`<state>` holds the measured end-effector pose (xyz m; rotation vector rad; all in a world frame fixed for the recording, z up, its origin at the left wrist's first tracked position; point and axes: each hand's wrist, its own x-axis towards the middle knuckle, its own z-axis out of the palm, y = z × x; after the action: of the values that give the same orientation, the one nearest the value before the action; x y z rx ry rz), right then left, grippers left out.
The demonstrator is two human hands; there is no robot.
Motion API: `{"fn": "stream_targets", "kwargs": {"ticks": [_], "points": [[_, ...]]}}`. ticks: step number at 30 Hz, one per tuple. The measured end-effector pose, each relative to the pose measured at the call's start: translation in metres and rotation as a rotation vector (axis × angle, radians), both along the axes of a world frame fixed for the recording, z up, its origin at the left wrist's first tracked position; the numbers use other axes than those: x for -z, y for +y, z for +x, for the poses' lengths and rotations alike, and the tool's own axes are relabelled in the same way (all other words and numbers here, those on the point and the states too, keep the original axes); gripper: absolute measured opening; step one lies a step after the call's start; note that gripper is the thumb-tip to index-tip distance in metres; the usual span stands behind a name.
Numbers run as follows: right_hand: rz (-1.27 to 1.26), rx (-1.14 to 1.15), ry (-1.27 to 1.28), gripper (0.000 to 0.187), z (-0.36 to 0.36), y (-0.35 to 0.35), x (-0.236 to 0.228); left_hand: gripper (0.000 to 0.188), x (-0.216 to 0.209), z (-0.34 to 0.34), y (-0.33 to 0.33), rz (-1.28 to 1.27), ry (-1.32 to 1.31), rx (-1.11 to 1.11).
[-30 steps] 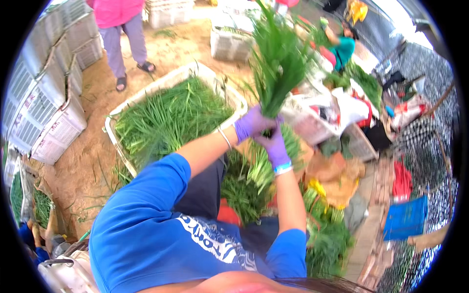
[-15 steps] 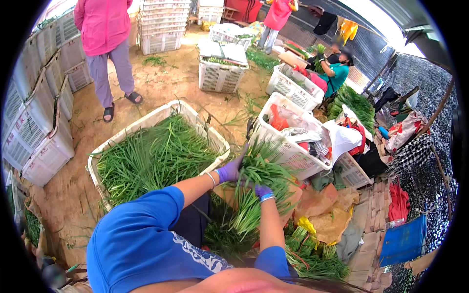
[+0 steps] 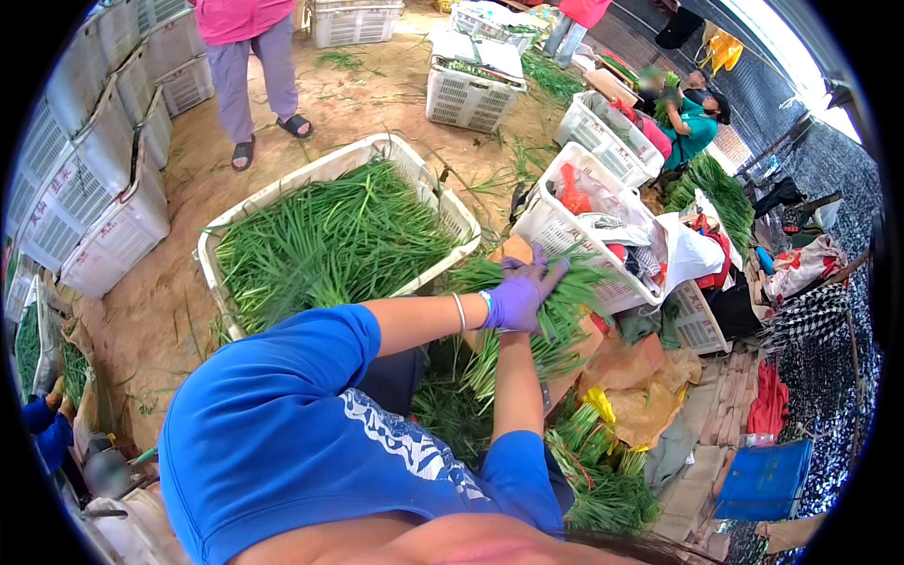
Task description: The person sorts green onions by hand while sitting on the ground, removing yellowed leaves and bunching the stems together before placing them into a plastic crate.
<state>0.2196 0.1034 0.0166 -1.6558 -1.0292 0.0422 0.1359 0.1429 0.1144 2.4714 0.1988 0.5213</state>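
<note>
A loose bunch of long green chives (image 3: 485,363) lies across my lap area, leaves fanning to the right. My left hand (image 3: 516,299), in a purple glove, rests on top of it with fingers spread. My right forearm (image 3: 516,386) rises from below to the same bunch. Its hand is hidden behind the left hand and the leaves, so its fingers do not show. Just left of the bunch stands a large white crate (image 3: 209,259) heaped with loose chives (image 3: 330,235). More chives (image 3: 603,471) lie in bundles to the right of my right arm.
A white crate (image 3: 603,282) of bags and cloths stands close beyond my hands. Stacked crates (image 3: 113,226) line the left side. One person (image 3: 250,75) stands beyond the chive crate; another in green (image 3: 695,132) holds chives. Brown paper (image 3: 650,381) covers ground at right.
My left hand has shifted right across the chives, its fingers now spread on top. The right hand, visible before at the stems, is now hidden. The view has tilted downward.
</note>
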Motion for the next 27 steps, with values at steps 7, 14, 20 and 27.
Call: {"fn": "stream_targets", "kwargs": {"ticks": [7,14,20,27], "points": [[0.695,-0.231,0.527,0.043,0.022,-0.073,-0.091,0.058,-0.011,-0.106,-0.019,-1.283,0.026,0.735],[0.762,-0.329,0.765,0.042,-0.059,-0.148,-0.077,0.076,0.038,-0.130,-0.027,-2.064,-0.268,0.574],[0.745,-0.292,0.892,0.045,-0.097,-0.226,-0.022,0.081,0.055,-0.142,-0.035,-2.258,-0.053,0.712],[0.873,-0.246,0.814,0.054,-0.105,-0.275,-0.020,0.099,0.033,-0.152,-0.038,-2.090,0.078,0.738]]}}
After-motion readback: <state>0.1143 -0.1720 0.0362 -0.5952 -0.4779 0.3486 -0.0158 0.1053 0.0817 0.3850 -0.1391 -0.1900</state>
